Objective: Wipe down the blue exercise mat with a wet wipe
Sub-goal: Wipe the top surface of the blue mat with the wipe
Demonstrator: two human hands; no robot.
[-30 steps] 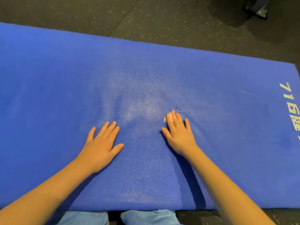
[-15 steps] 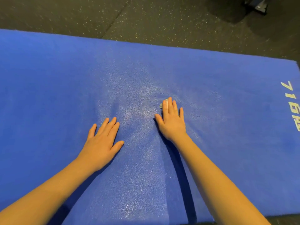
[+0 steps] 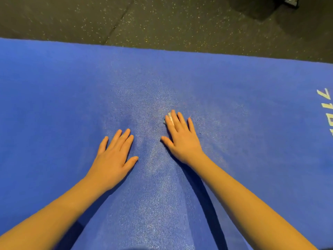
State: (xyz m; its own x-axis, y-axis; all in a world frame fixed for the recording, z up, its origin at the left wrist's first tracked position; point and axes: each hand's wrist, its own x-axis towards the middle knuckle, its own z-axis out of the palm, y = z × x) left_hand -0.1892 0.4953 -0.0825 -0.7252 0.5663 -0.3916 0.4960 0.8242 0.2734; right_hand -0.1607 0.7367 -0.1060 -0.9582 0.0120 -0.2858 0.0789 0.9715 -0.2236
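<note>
The blue exercise mat (image 3: 54, 105) fills most of the view, with a damp, glistening patch in its middle. My right hand (image 3: 182, 138) lies flat on the mat with straight fingers, pressing a small white wet wipe (image 3: 169, 117) that peeks out beside the index and middle fingertips. Most of the wipe is hidden under the fingers. My left hand (image 3: 113, 159) rests flat on the mat to the left, fingers spread, with nothing under it that I can see.
Dark speckled rubber flooring (image 3: 162, 20) runs along the mat's far edge. White printed characters (image 3: 326, 109) mark the mat at the right edge. A dark metal base (image 3: 290, 1) sits at the top right corner.
My right hand has slid the wipe away from me across the mat. The view has shifted forward, so the mat's near edge and my knees are out of frame. My left hand stays put.
</note>
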